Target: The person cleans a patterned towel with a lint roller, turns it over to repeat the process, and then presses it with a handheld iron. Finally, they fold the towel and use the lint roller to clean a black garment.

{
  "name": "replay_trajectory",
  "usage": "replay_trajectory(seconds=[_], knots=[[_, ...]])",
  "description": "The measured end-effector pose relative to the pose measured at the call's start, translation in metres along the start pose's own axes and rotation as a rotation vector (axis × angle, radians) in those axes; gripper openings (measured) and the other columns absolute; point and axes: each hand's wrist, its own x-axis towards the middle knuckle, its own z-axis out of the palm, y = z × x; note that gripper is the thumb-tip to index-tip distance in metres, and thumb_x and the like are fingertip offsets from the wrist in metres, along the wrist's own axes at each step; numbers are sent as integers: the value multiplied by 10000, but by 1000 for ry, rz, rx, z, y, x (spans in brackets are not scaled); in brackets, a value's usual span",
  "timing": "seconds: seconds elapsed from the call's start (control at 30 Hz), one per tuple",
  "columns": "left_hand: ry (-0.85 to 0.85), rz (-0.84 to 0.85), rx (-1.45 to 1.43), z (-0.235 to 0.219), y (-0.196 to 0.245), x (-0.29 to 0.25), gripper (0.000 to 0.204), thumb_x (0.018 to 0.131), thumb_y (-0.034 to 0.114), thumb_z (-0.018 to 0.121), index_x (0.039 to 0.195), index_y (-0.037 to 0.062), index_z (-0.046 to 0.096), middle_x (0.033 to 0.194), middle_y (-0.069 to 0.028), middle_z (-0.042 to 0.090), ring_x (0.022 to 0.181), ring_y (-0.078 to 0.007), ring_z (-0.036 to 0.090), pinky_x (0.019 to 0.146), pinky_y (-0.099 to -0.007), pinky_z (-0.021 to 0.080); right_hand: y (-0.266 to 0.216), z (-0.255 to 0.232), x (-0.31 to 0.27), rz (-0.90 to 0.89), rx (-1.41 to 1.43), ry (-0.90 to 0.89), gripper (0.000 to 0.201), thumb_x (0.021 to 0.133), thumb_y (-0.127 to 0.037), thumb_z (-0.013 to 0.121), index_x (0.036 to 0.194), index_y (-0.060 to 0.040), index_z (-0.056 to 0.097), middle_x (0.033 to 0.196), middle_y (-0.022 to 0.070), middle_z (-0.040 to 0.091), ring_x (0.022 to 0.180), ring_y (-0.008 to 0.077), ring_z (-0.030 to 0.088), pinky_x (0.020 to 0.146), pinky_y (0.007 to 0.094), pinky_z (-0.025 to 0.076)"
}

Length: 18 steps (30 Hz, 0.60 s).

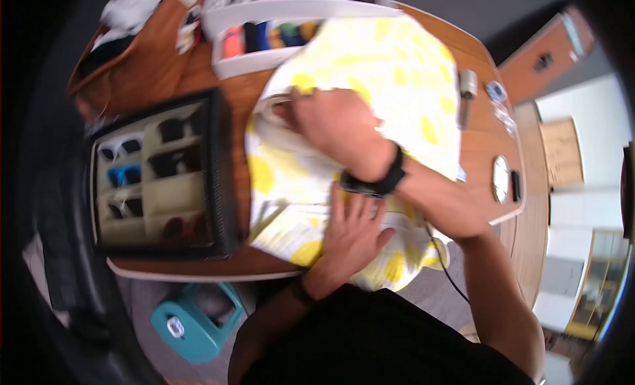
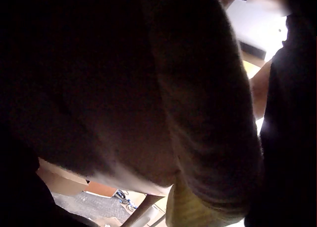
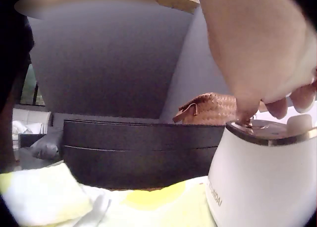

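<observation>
White cloth with yellow spots [image 1: 410, 74] lies spread over the table. My right hand [image 1: 344, 124], a dark watch on its wrist, grips a white appliance [image 1: 284, 135] from above, over the cloth's left part. In the right wrist view this appliance [image 3: 262, 172] has a gold-coloured rim, a body that widens downward and lettering on its side; its underside is hidden. Nearer the body my left hand [image 1: 356, 233] rests on the cloth with fingers stretched out, beside a folded flap [image 1: 288, 234]. Dark blur fills most of the left wrist view.
A black case [image 1: 228, 180] of sunglasses stands left of the cloth. Behind is a white box [image 1: 245, 69] with rolled coloured items. A grey-white cylinder [image 1: 468, 84] and an oval white object [image 1: 501, 178] lie right. A teal stool [image 1: 198, 325] stands below the table edge.
</observation>
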Motion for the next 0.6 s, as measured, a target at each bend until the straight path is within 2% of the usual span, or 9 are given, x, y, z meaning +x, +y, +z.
replay_trajectory(seconds=[0.1,0.13,0.17,0.27,0.3,0.33,0.37,0.47,0.6], knots=[[-13,-22,29,-4,4,0,764,946,572,572,1474,27,491,1517,-240,444,1444,-410,366,1208,-647,141,4,7,24,19,25,63,336,985,-308,546,908,-35,725,751,169,722,693,329,735,616,457,585],[-17,-22,12,-7,4,0,760,939,565,587,1481,41,489,1536,-244,424,1462,-410,344,1211,-645,130,13,6,32,27,82,77,437,1022,-408,511,981,-9,683,728,207,697,691,394,706,625,501,565],[-19,-38,-2,-9,5,1,759,932,559,602,1489,56,486,1555,-249,404,1479,-411,322,1213,-643,120,29,2,34,28,64,86,437,1022,-408,511,981,-9,683,728,207,697,691,394,706,625,501,565],[-4,-47,-42,-10,3,0,741,918,547,628,1503,114,489,1567,-252,385,1493,-411,298,1213,-643,117,52,-8,27,113,302,217,458,966,-478,607,860,-47,716,743,177,704,720,400,687,660,494,541],[6,-46,-48,-10,3,-1,738,907,570,629,1503,153,500,1571,-251,380,1497,-409,290,1216,-640,118,60,-19,12,177,312,169,441,967,-471,630,901,-46,730,726,166,701,673,351,689,637,454,535],[3,-45,-54,-14,3,-1,741,899,585,630,1497,164,509,1576,-251,373,1497,-408,291,1216,-643,118,70,-27,-5,219,412,172,470,950,-498,627,878,-48,744,716,204,690,688,407,685,659,489,546],[1,-48,-66,-16,4,-2,744,891,601,630,1491,175,518,1581,-251,365,1497,-408,292,1216,-645,119,73,-47,-24,257,354,143,450,945,-491,651,885,-55,747,695,192,681,671,393,680,634,474,537],[-10,-53,-94,-14,0,-1,793,867,635,630,1475,135,530,1613,-222,336,1512,-398,267,1215,-657,117,87,-103,-84,296,220,1,381,952,-409,692,865,-40,732,646,167,649,582,339,649,558,414,489],[-131,37,-127,-18,-1,4,878,855,649,624,1487,53,496,1645,-174,301,1529,-379,234,1207,-684,116,95,-137,-150,603,36,-210,357,957,-384,692,862,-40,710,634,165,641,580,352,652,536,414,469]])
